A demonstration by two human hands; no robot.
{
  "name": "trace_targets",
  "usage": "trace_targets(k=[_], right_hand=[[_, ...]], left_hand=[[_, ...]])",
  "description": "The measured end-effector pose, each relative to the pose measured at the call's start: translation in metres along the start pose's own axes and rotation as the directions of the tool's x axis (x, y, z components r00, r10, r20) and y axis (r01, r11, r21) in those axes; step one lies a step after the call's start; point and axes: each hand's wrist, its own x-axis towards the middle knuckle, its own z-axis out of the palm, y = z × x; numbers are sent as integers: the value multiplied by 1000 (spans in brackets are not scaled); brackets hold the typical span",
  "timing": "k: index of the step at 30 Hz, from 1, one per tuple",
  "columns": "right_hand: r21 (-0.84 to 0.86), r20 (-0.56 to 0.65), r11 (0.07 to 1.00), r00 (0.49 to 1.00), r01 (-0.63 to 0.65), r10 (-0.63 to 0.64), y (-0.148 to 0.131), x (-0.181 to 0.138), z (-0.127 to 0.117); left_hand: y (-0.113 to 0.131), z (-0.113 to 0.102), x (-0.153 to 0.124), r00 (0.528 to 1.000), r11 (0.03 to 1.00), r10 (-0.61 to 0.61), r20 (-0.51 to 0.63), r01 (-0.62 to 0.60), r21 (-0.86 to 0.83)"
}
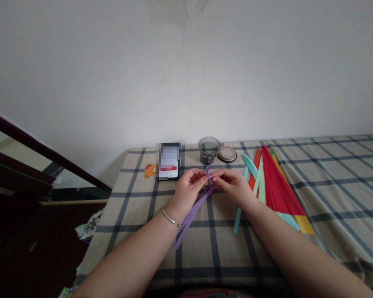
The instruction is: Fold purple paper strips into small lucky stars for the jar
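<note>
Between my two hands is a purple paper strip (191,215), looped into a small knot at its upper end while its long tails slant down to the left over the cloth. My left hand (191,188) pinches the loop from the left side, thumb against fingertips. From the right, my right hand (233,184) pinches the same strip close to the loop. Just beyond the fingers stands a clear jar (209,150) with small purple pieces at its bottom. Its round lid (227,154) lies beside it on the right.
A phone (169,162) leans upright at the back left, beside an orange bear-shaped piece (149,171). Red paper strips (279,190) fan out at the right, with orange, yellow, green and light blue strips around them. A checked cloth (127,219) covers the table; a wall rises behind.
</note>
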Motion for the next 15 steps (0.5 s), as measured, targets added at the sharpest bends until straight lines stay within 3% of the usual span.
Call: trace_targets(k=[6, 15], right_hand=[[-48, 41, 998, 998, 46, -44, 0, 0, 1], [-206, -58, 973, 991, 106, -120, 1, -1, 0]], left_hand=[[2, 3, 1, 996, 978, -86, -24, 80, -194], [3, 3, 1, 991, 967, -134, -25, 125, -223]])
